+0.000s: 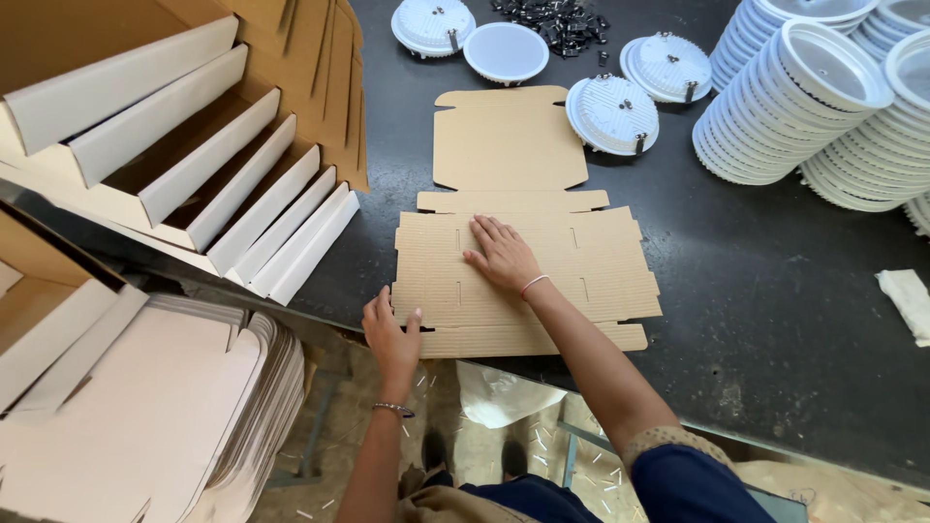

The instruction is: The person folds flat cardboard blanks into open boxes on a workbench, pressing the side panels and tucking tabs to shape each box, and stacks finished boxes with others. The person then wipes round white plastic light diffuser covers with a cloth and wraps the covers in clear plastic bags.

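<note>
At far left, on a slanted pile, a row of folded boxes (194,165), already set up and nested one into the other, white sides showing. Below them, near the left edge, a thick stack of flat sheets (165,407), not folded yet.

Then the left hand (392,334), at the near left corner of the cardboard sheet (601,261). Fingers bent around the near flap, thumb laid on top, so closed lightly on that edge; how far the fingers go under it, impossible to tell.

In the middle, the cardboard sheet itself, lying flat and fully spread on the dark desk (775,291), brown side up, with its slits and flaps visible. No wall raised, no flap turned in so far, judging from how flat everything lies.

On the centre of it, the right hand (504,257), fingers stretched and spread wide, pressing down with the palm, holding nothing.

Further right and beyond, several round white lamps (612,114) lying loose, none inside a box. At the top, a heap of small black clips (562,21). At far right, tall leaning stacks of white lamp rims (794,97), and a white cloth (906,300) near the edge.
</note>
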